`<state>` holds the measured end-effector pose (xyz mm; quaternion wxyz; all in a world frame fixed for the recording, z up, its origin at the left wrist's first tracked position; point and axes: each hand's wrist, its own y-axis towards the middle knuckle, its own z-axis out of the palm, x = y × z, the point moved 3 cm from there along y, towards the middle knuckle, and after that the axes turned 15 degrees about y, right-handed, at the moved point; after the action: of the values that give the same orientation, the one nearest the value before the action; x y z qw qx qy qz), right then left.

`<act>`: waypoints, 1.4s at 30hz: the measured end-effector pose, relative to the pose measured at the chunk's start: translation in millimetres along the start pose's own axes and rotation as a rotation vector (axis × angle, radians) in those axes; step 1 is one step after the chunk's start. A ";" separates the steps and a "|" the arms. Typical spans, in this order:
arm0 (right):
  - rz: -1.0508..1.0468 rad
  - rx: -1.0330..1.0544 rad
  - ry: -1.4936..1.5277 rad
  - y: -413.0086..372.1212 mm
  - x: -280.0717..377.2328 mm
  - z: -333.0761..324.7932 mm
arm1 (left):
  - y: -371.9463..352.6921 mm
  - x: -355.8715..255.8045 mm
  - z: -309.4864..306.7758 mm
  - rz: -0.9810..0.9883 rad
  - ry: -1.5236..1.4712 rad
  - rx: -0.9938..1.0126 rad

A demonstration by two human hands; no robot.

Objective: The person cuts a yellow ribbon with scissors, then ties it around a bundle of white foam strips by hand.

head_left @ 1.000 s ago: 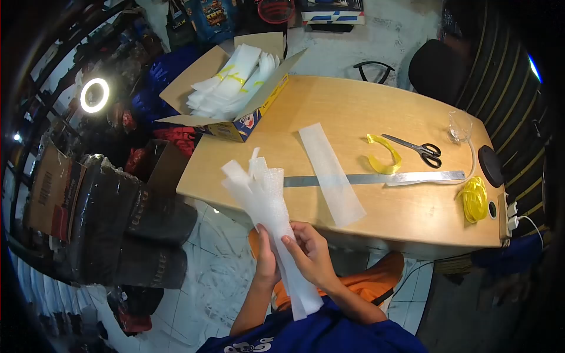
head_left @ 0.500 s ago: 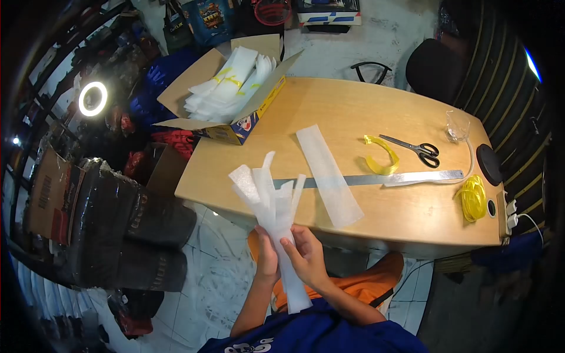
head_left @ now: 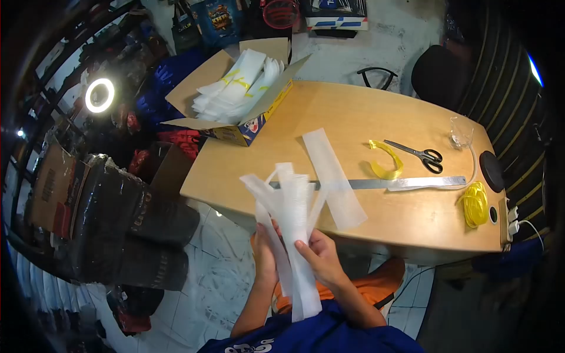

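Observation:
Over my lap, at the table's near edge, I hold a loose bundle of white foam sheet strips [head_left: 296, 215]. My right hand [head_left: 322, 259] grips it from the right, with the thumb lying across the front strips. On the other side my left hand [head_left: 266, 256] is closed around the left strips, its fingers partly hidden behind them. The upper ends fan apart. A single white foam strip [head_left: 334, 182] lies on the table just beyond, across a metal ruler [head_left: 374, 184].
Black scissors [head_left: 419, 155], a cut yellow ribbon [head_left: 386, 171] and a yellow ribbon bundle [head_left: 475, 204] lie on the table [head_left: 347, 106]. An open carton [head_left: 250, 130] with tied foam strips stands at the back left. Power plugs [head_left: 513, 226] sit at the right edge.
The strips in my hands have shifted: the thick stack now faces up more, and a left strip has separated from it. The whole view has moved slightly.

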<state>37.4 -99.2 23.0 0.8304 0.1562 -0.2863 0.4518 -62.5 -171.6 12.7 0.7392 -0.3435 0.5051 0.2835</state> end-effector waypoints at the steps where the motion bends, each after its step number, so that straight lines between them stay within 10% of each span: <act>1: -0.001 0.008 0.001 -4.3 9.7 4.0 | 0.2 -1.8 -3.0 -0.020 -0.012 0.009; 9: -0.066 0.118 0.276 -32.3 73.9 18.1 | 4.2 -4.0 -10.2 0.106 0.187 -0.129; 35: -0.074 -0.032 -0.646 5.0 0.2 -3.2 | -5.1 -1.2 4.3 0.068 0.036 0.183; 42: -0.259 0.019 -1.028 0.5 -6.2 8.5 | -11.0 -3.0 11.5 0.153 0.477 0.327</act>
<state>31.6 -107.4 25.9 0.6304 0.3992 -0.6307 0.2134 -48.8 -169.3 20.9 0.6215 -0.2377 0.7281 0.1646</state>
